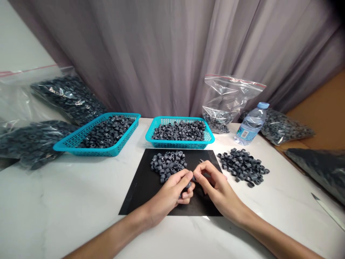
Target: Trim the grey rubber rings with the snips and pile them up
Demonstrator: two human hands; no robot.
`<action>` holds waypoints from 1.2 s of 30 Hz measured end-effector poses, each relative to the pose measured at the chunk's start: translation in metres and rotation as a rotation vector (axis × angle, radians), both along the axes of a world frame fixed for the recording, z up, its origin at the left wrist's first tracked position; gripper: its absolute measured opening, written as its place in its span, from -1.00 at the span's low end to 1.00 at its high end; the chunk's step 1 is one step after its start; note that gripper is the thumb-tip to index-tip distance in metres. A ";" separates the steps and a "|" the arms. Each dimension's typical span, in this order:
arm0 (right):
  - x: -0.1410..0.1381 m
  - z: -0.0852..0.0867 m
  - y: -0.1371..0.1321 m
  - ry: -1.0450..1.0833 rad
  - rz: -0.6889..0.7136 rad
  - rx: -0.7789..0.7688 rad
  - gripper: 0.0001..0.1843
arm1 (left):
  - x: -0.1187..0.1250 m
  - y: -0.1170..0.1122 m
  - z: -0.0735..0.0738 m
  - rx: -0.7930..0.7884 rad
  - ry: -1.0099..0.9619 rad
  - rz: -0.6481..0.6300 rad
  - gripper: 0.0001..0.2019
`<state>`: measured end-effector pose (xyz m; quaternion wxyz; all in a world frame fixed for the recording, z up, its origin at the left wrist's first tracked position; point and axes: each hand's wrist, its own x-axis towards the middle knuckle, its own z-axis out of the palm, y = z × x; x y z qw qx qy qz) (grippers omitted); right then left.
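Note:
My left hand (179, 187) is closed around small grey plastic pieces (188, 185), held above a black mat (142, 190). Its thumb and forefinger meet the fingertips of my right hand (215, 183), which is pinched shut. From behind the right fingers pokes the tip of a slim pointed metal tool (201, 160); its kind is mostly hidden by the hand. Whatever lies right between the touching fingertips is too small to make out. Just beyond my left hand, a heap of short grey plastic caps (168, 163) rests on the mat.
Grey rings (244, 167) lie heaped right of the mat. Behind stand a turquoise basket (180, 145) and, further left, another turquoise basket (88, 153), both holding grey pieces. Clear bags (67, 95) of parts, a water bottle (250, 124) and a pale pointed strip (327, 210) flank the work.

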<state>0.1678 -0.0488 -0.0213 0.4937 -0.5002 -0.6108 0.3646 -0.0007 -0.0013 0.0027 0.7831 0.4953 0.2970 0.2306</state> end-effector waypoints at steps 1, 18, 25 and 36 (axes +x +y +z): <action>0.000 0.001 0.000 0.011 0.001 -0.002 -0.73 | 0.000 0.000 0.000 0.011 0.002 0.004 -0.64; 0.038 0.016 0.011 -0.616 -0.238 0.261 -0.80 | -0.009 -0.002 0.029 -0.062 -0.120 -0.037 -0.67; 0.051 -0.015 0.011 -0.978 -0.259 0.217 -0.78 | -0.010 0.001 0.035 -0.002 -0.082 0.008 -0.66; 0.029 0.000 0.005 -0.421 -0.313 0.064 -0.68 | -0.009 0.004 0.031 0.146 -0.033 0.062 -0.76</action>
